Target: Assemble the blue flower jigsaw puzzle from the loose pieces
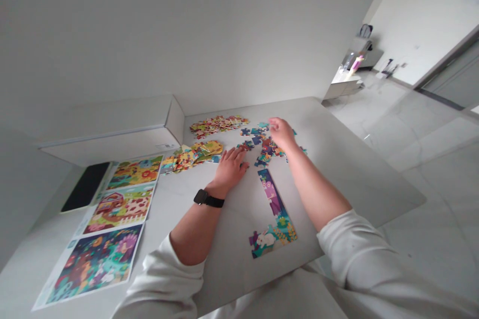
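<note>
My left hand [231, 168] rests palm down on the table, fingers stretched out, beside a few dark puzzle pieces [246, 145]. Over the far side of the loose dark-blue pile [268, 147], my right hand [282, 133] has its fingers bunched together. Its fingertips are close to a teal puzzle piece [263, 124]; whether anything is between them cannot be seen. Nearer to me lies a joined L-shaped strip of puzzle [275, 199], with purple figures along one arm and a white rabbit at the lower left corner.
Red-and-yellow pieces [219, 125] and yellow pieces [192, 156] form two more piles. Three printed pictures [97, 264] lie at the left, by a black-screened device [86, 187]. A long white box [112, 129] stands against the wall. The table's [359, 179] right edge borders a tiled floor.
</note>
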`<action>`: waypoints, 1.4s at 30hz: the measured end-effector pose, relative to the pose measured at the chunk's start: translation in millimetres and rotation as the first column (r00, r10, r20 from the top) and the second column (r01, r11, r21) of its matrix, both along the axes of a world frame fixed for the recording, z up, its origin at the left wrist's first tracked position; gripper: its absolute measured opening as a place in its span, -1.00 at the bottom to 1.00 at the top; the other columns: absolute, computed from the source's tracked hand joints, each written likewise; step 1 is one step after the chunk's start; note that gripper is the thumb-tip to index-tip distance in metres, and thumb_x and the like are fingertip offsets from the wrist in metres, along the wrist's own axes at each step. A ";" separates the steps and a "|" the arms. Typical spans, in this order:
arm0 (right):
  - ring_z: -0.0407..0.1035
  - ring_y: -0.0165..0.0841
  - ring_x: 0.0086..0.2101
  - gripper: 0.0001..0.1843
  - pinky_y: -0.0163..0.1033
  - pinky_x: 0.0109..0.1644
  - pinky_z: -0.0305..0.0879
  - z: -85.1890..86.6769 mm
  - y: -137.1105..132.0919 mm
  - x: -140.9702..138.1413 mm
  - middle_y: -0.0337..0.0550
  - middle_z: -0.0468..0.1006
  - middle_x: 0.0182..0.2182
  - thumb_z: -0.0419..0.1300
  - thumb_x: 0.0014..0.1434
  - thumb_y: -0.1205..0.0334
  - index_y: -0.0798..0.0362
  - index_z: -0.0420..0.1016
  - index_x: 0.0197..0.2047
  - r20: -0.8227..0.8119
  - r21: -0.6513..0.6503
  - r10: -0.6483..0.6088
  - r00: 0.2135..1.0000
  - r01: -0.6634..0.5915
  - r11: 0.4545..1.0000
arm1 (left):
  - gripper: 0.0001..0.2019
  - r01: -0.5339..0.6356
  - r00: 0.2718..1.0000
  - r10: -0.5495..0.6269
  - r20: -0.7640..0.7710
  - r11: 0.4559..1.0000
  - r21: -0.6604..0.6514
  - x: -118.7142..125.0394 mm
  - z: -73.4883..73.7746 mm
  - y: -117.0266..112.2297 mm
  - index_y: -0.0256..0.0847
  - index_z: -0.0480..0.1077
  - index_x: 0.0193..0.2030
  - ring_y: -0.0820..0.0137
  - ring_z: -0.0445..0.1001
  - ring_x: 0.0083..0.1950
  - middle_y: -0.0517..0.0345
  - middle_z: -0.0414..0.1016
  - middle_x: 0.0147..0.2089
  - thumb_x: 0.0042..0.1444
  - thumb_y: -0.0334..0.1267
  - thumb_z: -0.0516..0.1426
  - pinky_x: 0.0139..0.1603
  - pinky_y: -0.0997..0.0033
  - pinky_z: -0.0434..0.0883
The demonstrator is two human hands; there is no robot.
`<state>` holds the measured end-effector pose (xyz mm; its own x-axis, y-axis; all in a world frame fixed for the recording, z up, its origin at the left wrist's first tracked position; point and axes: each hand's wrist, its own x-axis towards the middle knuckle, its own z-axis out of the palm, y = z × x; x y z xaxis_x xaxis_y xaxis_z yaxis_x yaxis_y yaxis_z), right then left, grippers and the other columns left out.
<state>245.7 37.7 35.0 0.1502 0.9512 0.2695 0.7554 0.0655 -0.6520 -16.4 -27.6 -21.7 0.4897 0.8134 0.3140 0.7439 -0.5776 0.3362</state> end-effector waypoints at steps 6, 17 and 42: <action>0.60 -0.16 0.11 -0.49 0.03 0.29 0.49 31.5 0.3 77.3 0.03 0.71 0.12 0.04 0.36 0.34 0.07 0.58 0.29 -0.149 0.179 -0.133 0.980 0.159 0.971 | -0.60 0.318 0.948 -0.318 0.019 0.948 0.013 8.8 3.7 -3.7 -0.05 0.55 0.37 0.04 0.35 0.56 -0.02 0.52 0.47 0.50 -0.09 0.11 0.62 -0.19 0.26; 0.54 -0.19 0.17 -0.58 -0.10 0.38 0.38 -17.0 -62.9 73.3 -0.04 0.67 0.20 0.21 0.35 0.39 -0.05 0.75 0.17 0.338 -0.182 0.122 0.933 -0.063 0.981 | -0.74 0.084 0.996 -0.084 -0.005 0.995 0.048 9.8 3.9 -6.8 0.03 0.65 0.16 0.00 0.46 0.46 0.05 0.63 0.34 0.44 -0.14 0.19 0.63 -0.40 0.13; 0.39 -0.11 0.26 -0.27 0.03 0.42 0.30 -33.6 -70.7 80.8 -0.07 0.57 0.27 0.15 0.24 0.58 -0.23 0.67 0.32 0.430 -0.208 0.219 0.876 -0.140 0.968 | -0.64 0.254 0.966 -0.255 -0.037 0.967 -0.031 10.9 0.3 -8.5 -0.05 0.61 0.29 0.00 0.40 0.52 -0.06 0.52 0.45 0.50 -0.07 0.15 0.61 -0.29 0.23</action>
<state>326.6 -33.0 1.5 -0.1261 0.9867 0.1031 0.9537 0.1491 -0.2613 -5.5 -36.1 -21.5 0.6936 0.6676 0.2704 0.5864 -0.7414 0.3263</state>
